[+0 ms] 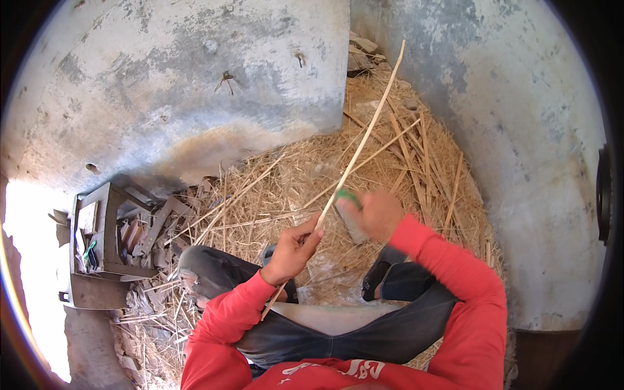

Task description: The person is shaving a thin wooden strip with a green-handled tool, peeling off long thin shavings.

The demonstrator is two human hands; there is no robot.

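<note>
A long, thin, pale bamboo strip (371, 121) slants from near my lap up toward the corner between the walls. My left hand (292, 250) is closed round its lower part, with the tail end poking out below my wrist. Just beyond it, my right hand (379, 218) is closed on a green-handled knife (351, 225), beside the strip. The blade, a broad greyish shape, is smeared by motion, and whether it touches the strip I cannot tell. Both my sleeves are red.
Shavings (312, 170) cover the floor, with loose strips (408, 153) lying at the right. An upturned wooden stool (104, 266) with small items stands at the left, by scrap wood pieces (159, 227). Weathered walls (260, 78) close in ahead. My legs (331, 344) are folded below.
</note>
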